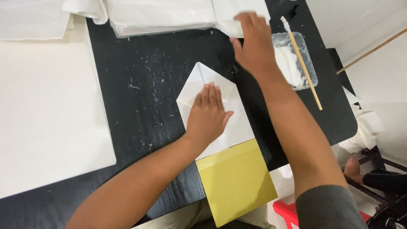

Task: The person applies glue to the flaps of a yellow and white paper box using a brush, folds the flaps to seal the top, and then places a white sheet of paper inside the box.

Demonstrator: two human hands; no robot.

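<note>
A: Head view: what was seen under the left hand (208, 113)?

B: A folded white paper (212, 108) was pressed flat on the black table (140, 85) by the left hand. The fingers were laid together and stretched, with the palm down, and nothing was gripped. The paper had a pointed top, directed to about 12 o'clock, and its lower edge was partly covered by a yellow square sheet (235, 182) at 5 o'clock from the hand.

A: Why was it held like this?

B: It was judged that the folds were kept from opening by the flat palm, but this is only a judgement.

A: And the right hand (253, 42)?

B: It was stretched to 1 o'clock from the paper, on the edge of a stack of white sheets (165, 17) at the far side of the table. The fingers were bent on a corner of a sheet; whether the sheet was really pinched cannot be told.

A: What was placed around?

B: A clear plastic tray (309, 63) with white paste was seen at 3 o'clock from the right hand, with a wooden stick (305, 70) laid across it, probably to keep it within reach. A large white board (46, 114) was laid at 9 o'clock.
</note>
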